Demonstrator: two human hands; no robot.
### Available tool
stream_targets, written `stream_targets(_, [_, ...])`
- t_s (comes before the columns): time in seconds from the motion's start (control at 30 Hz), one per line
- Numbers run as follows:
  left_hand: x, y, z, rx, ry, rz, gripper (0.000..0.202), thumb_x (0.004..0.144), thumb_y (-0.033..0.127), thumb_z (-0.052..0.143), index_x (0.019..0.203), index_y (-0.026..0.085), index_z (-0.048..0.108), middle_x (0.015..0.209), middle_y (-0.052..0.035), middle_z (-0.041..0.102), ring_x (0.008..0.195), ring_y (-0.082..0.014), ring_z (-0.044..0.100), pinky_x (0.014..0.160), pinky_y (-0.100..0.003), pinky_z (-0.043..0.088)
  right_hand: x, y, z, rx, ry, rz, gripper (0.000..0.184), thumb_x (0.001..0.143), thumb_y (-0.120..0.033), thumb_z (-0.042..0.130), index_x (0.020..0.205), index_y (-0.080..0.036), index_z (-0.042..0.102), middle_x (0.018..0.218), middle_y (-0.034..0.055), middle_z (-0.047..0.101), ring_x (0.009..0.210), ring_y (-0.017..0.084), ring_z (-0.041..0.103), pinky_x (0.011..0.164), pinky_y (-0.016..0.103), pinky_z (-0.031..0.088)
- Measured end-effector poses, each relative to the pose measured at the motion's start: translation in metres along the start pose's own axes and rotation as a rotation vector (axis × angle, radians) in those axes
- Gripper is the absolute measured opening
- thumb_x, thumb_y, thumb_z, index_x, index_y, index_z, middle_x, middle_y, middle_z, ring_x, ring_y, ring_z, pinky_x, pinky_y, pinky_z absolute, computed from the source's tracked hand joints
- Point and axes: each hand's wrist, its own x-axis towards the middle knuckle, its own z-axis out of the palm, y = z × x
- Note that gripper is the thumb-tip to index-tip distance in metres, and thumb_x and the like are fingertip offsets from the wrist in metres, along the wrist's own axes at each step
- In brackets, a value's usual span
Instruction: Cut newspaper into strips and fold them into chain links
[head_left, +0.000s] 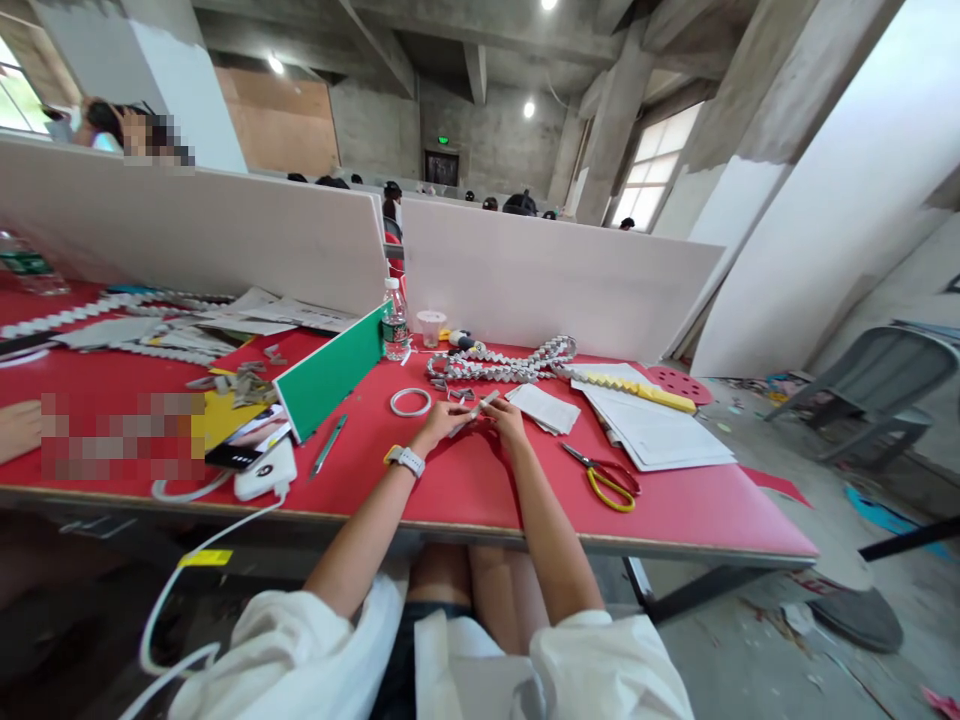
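My left hand (444, 420) and my right hand (505, 414) meet over the red table (465, 490), fingers closed on a small grey-white folded paper strip (486, 402) stretched between them. Fine details of the strip are too small to make out. Just beyond my hands lie several small folded paper pieces (459, 392) and a long zigzag paper chain (517, 366). A stack of cut paper (546, 408) is right of my right hand. To the left of my left hand is a white tape-like ring (410, 402).
Yellow-handled scissors (611, 487) and large paper sheets (660, 425) lie rightward. A green divider (334, 375), a water bottle (394, 325), a plastic cup (432, 328), a pen (328, 445) and a cabled white power bank (266, 470) are around. A co-worker's hand (21, 428) rests far left.
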Motion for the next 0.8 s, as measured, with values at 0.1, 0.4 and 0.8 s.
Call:
stream_targets(0.1, [0.002, -0.003, -0.001, 0.041, -0.007, 0.015, 0.039, 0.076, 0.042, 0.063, 0.096, 0.009, 0.070, 0.079, -0.0098, 0.072, 0.066, -0.0190, 0.065, 0.063, -0.031, 0.052, 0.001, -0.001, -0.002, 0.005, 0.052, -0.017, 0.022, 0.057, -0.020, 0.079, 0.074, -0.013, 0.067, 0.056, 0.0004, 0.062, 0.045, 0.008, 0.052, 0.044, 0.020, 0.042])
stream_targets(0.4, [-0.007, 0.012, 0.002, 0.373, 0.012, 0.277, 0.032, 0.077, 0.019, 0.060, 0.108, 0.019, 0.066, 0.112, -0.0095, 0.066, 0.099, -0.0208, 0.063, 0.081, -0.031, 0.052, 0.001, -0.005, -0.007, 0.017, 0.068, 0.060, 0.015, 0.056, -0.014, 0.074, 0.069, -0.014, 0.065, 0.057, 0.0013, 0.062, 0.047, 0.009, 0.053, 0.039, 0.018, 0.034])
stream_targets(0.8, [-0.013, 0.003, 0.007, 0.034, -0.130, 0.046, 0.032, 0.074, 0.036, 0.064, 0.084, 0.006, 0.066, 0.067, -0.0064, 0.068, 0.060, -0.0196, 0.066, 0.059, -0.032, 0.053, -0.005, -0.003, 0.003, -0.042, 0.002, -0.121, 0.017, 0.059, -0.019, 0.074, 0.068, -0.011, 0.062, 0.050, -0.0058, 0.053, 0.042, 0.001, 0.037, 0.041, 0.016, 0.025])
